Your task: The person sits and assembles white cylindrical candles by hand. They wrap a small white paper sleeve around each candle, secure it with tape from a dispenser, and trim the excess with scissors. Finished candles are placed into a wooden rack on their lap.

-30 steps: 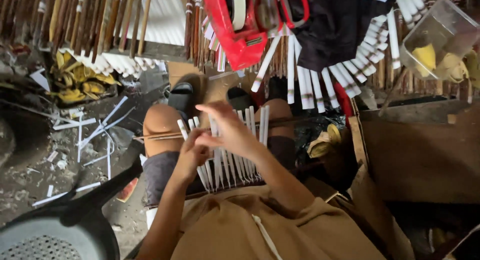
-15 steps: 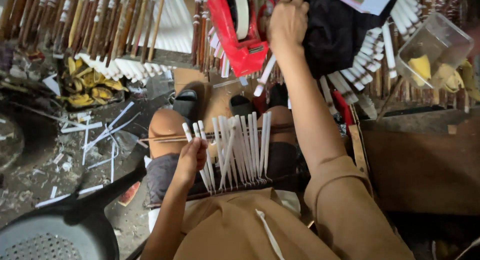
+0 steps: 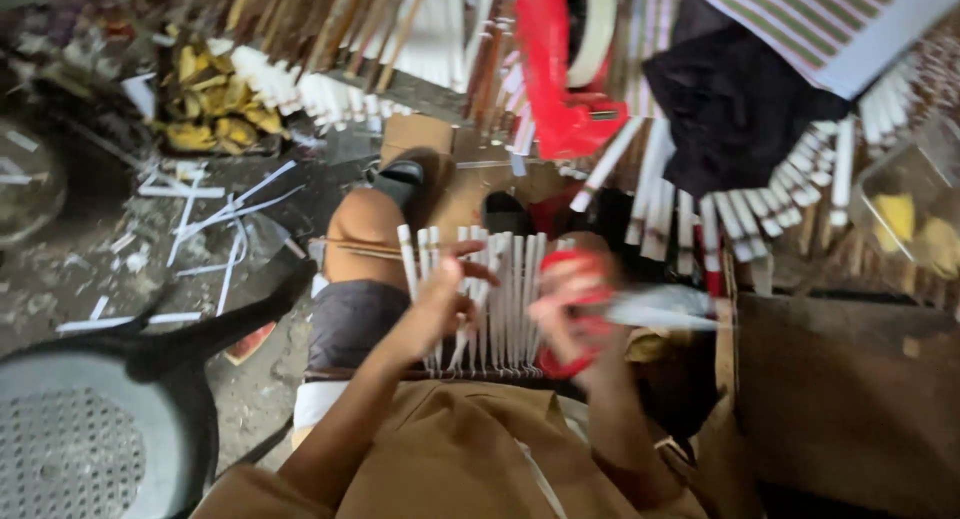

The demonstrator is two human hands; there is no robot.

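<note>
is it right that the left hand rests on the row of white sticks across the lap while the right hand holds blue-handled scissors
Not quite: the scissors in the right hand have red handles, not blue, as the head view shows. The left hand does rest on the row of white sticks across the lap.

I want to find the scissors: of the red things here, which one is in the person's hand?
The red-handled scissors, held in the right hand over the white sticks on the lap. The other red thing hangs higher up, away from both hands.

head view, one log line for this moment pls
left hand: on row of white paper-wrapped sticks across lap | right hand: grips red-handled scissors, motion-blurred
</note>
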